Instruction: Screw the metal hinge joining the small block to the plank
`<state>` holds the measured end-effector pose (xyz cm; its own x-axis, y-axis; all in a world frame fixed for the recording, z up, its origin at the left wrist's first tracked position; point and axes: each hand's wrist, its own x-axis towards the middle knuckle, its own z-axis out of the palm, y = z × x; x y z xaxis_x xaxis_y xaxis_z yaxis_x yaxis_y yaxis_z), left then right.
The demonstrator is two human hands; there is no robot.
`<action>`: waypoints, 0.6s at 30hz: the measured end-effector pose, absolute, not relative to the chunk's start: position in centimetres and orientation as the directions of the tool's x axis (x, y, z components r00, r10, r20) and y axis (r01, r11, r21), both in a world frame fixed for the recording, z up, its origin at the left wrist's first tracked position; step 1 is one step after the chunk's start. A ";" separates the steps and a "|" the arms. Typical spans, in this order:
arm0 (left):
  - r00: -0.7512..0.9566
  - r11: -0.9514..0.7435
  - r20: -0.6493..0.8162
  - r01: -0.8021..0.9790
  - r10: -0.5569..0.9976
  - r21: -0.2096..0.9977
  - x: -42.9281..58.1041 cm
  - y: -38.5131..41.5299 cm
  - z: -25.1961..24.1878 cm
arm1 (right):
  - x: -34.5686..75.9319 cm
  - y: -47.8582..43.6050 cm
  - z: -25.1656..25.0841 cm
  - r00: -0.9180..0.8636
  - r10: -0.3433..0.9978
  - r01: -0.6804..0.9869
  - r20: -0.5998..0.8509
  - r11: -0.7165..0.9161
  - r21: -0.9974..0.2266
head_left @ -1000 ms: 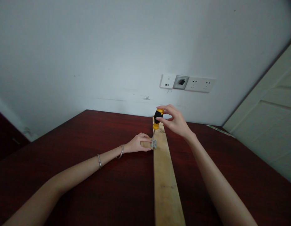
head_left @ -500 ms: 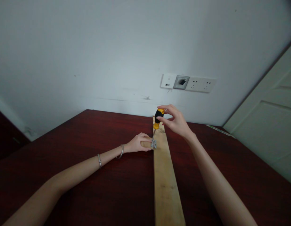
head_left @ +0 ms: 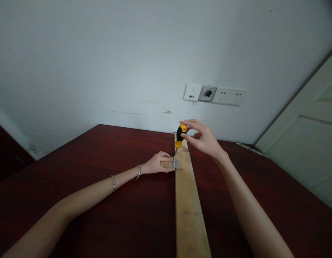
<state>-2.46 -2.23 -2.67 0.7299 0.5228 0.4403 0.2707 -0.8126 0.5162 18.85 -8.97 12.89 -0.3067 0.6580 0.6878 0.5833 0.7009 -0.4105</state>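
Observation:
My right hand (head_left: 202, 138) grips the yellow and black handle of a short screwdriver (head_left: 181, 136) between thumb and fingers. The screwdriver tilts slightly, its shaft pointing down at a small metal hinge (head_left: 175, 164); the exact tip is too small to make out. One part of the hinge lies on a long wooden board (head_left: 189, 204), the other on a small wood block (head_left: 166, 164) at the board's left edge. My left hand (head_left: 156, 163) is closed around that block, fingers on its far side and thumb on its near side, close to the hinge.
The board rests on a dark red wooden table (head_left: 123, 218) and reaches back towards the white wall (head_left: 128, 64). Wall sockets (head_left: 229, 96) sit above the table's back edge. A pale panelled door (head_left: 311, 143) stands at the right. A thin strip (head_left: 251, 149) lies by the back right edge.
My right hand has turned slightly at the wrist and shifted a little to the right on the screwdriver handle. The left hand, block and hinge stay in place.

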 end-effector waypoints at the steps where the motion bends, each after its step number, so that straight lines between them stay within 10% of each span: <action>1: 0.729 -0.813 0.441 0.271 0.523 0.516 -2.5 -2.2 -2.6 | 18.9 -9.1 13.0 -0.317 0.655 0.582 0.686 0.705 -0.405; 18: 0.739 -0.825 0.440 0.276 0.511 0.493 -2.6 -1.8 -3.1 | 19.1 -8.5 12.8 -0.247 0.684 0.572 0.686 0.674 -0.467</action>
<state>-2.62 -1.84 -3.11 0.7385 0.5108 0.4401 0.2764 -0.8248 0.4933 19.09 -8.46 12.80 -0.2472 0.6844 0.6859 0.5722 0.6744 -0.4667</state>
